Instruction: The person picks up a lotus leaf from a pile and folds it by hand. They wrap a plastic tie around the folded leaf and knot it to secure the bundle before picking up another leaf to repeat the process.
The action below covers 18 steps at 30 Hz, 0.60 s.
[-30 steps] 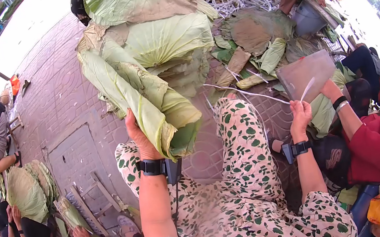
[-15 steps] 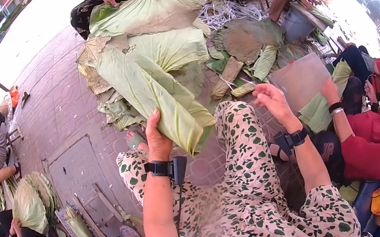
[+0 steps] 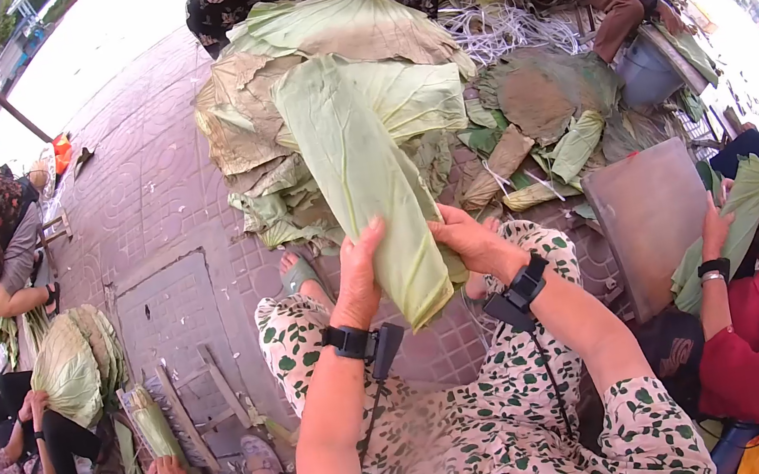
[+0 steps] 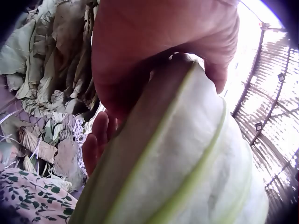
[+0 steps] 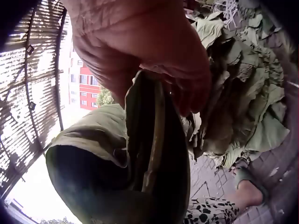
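A long folded pale-green leaf bundle (image 3: 358,170) is held upright between both hands in the head view. My left hand (image 3: 358,276) grips its left side near the lower end, thumb on the front. My right hand (image 3: 480,242) grips the right side, with its fingers partly behind the leaf. In the left wrist view the ribbed leaf (image 4: 177,154) fills the front under my left hand (image 4: 163,42). The right wrist view shows my right hand (image 5: 145,51) over the leaf's open, layered end (image 5: 156,140).
Beyond the bundle lies a pile of large leaves (image 3: 245,108), a person seated behind it. White strips (image 3: 506,30), tied bundles (image 3: 577,146) and a flat board (image 3: 647,225) are at the right. A leg frame (image 3: 190,402) stands left; other people sit on both sides.
My right hand has let go of the white strip and moved left onto the bundle. The bundle has turned more upright. The person opposite has let go of the leaf on the pile.
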Each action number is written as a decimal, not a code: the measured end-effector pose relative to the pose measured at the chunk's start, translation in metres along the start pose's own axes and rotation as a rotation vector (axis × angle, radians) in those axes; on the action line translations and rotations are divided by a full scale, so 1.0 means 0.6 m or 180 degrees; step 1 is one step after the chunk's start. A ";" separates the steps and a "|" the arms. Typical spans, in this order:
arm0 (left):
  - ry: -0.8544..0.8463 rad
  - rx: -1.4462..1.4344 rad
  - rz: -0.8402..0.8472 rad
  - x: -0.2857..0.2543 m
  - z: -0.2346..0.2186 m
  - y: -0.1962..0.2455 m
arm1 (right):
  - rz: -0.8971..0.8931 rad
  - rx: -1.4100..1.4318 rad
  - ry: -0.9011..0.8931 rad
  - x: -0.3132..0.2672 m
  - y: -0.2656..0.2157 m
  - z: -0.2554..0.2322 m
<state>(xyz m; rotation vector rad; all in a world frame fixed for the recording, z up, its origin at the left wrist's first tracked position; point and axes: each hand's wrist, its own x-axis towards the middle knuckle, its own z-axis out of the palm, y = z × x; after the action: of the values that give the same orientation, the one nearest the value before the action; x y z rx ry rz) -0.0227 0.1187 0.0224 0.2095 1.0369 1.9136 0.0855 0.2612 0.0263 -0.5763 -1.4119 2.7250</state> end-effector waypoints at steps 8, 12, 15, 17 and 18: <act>0.0325 0.0025 0.0722 0.034 0.001 -0.010 | -0.1410 -0.1611 0.1058 0.002 -0.029 -0.007; 0.0554 0.0342 0.0602 0.027 0.007 -0.015 | -0.1528 -0.1708 0.0891 -0.004 -0.029 -0.015; 0.0746 0.0127 0.0495 0.025 0.001 -0.002 | -0.1330 -0.0860 0.0696 -0.009 -0.028 -0.018; 0.0637 -0.0400 0.0290 0.024 -0.016 0.006 | -0.1113 -0.0145 0.0591 -0.016 -0.032 -0.022; 0.0515 -0.0622 0.0194 0.026 -0.027 0.004 | -0.1110 0.0110 0.0505 -0.020 -0.035 -0.024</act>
<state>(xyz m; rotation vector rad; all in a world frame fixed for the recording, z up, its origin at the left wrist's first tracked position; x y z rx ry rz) -0.0410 0.1211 0.0100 -0.0261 0.9492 2.0999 0.0981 0.2825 0.0391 -0.4794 -1.2864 2.3714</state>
